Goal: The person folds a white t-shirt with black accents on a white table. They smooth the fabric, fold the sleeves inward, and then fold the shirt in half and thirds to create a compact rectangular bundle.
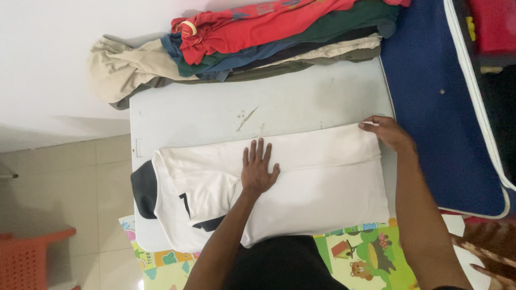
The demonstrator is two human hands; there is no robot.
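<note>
Left hand: the left hand (258, 171) lies flat, fingers spread, pressing the middle of a white polo shirt (317, 188) with a dark collar.
Shirt: spread under both hands on a grey table (215, 110).
Right hand: the right hand (389, 131) pinches the shirt's far folded corner.
Beyond the hands: a pile of clothes (252, 40).

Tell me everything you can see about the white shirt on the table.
The white shirt looks like soft cotton, with a dark collar at its left end and dark trim near the sleeve. It lies flat on the grey table, partly folded lengthwise, its far edge turned over toward the person. The left hand presses flat on its middle, fingers spread; the right hand pinches its far right corner. Its near edge hangs slightly over the table.
</note>
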